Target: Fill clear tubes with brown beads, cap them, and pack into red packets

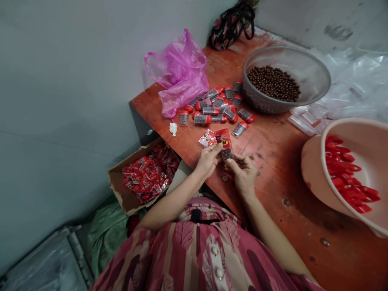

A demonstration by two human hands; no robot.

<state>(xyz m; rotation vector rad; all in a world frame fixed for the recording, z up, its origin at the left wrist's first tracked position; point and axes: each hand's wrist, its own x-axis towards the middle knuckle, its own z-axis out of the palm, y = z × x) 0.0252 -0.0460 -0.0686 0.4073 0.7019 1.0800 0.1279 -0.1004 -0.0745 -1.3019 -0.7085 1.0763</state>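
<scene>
My left hand [209, 159] is closed with thumb and fingers on a red printed plastic wrapper [223, 136]. A small clear box of dark balls [226, 154] is at the wrapper's lower end, and I cannot tell how far inside it sits. My right hand [245, 173] pinches the box's lower end between thumb and fingers. Another red and clear wrapper [207, 138] shows just beyond my left fingers. Past my hands lies a loose pile of small red-capped boxes [218, 106] filled with dark balls.
A grey bowl [251, 95] holds dark brown balls. At right, a pink basin [312, 161] contains red plastic caps. Clear plastic pieces [357, 89] lie behind it. A pink bag [184, 68] covers the table's left corner. Below, a cardboard box [117, 184] contains red wrappers.
</scene>
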